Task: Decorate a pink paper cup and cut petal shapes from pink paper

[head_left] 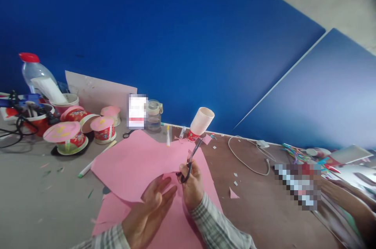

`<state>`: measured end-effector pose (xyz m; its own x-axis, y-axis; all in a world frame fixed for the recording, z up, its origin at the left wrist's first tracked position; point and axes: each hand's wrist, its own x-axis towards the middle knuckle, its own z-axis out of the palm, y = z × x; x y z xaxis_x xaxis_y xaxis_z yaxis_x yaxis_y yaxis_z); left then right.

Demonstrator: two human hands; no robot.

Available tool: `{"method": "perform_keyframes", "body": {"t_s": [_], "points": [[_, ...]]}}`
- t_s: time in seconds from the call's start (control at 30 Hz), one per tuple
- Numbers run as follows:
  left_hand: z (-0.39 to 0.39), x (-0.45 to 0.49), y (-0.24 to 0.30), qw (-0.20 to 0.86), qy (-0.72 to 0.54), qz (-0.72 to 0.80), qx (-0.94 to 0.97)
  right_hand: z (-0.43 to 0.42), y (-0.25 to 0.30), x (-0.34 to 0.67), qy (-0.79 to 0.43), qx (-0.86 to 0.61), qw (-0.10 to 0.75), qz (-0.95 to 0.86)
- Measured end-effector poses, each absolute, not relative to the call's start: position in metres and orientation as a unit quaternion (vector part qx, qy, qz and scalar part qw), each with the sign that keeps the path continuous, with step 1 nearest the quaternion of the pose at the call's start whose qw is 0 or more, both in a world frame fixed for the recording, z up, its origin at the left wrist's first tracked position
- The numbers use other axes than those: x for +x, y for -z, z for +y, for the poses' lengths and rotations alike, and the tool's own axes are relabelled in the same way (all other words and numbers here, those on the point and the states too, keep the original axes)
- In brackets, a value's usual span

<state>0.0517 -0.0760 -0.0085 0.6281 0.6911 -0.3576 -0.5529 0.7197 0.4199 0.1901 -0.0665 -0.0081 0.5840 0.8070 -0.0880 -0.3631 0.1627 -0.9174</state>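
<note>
My right hand (192, 186) is closed around the dark handles of a pair of scissors (190, 159), whose blades point up and away. My left hand (152, 206) lies low over the pink paper (123, 162), fingers stretched out and pointing toward the scissors. Some pink paper shows by its fingertips; whether they touch it I cannot tell. More pink sheet spreads beneath both hands. Beyond the scissor tips leans a tall stack of paper cups (202, 120), white with a red base.
At left stand paper cups topped with pink discs (62, 131), a red-capped bottle (38, 72) and a tool-filled cup (38, 121). A phone (137, 111), clear jar (154, 115), markers (168, 136) and white cable (249, 168) lie around. Another person's arm (346, 202) is at right.
</note>
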Motion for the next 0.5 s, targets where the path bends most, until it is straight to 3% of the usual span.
{"method": "perform_keyframes", "body": {"t_s": [0.2,0.37,0.5], "points": [[-0.075,0.066,0.004,0.878,-0.418,0.209,0.098,-0.079,0.006,0.171,-0.369,-0.522,0.703,-0.311],[-0.057,0.076,-0.001,0.857,-0.412,0.309,-0.02,-0.083,0.004,0.167,-0.36,-0.516,0.703,-0.331],[-0.052,0.076,-0.001,0.813,-0.481,0.328,-0.008,-0.079,0.007,0.175,-0.354,-0.503,0.725,-0.311]]}}
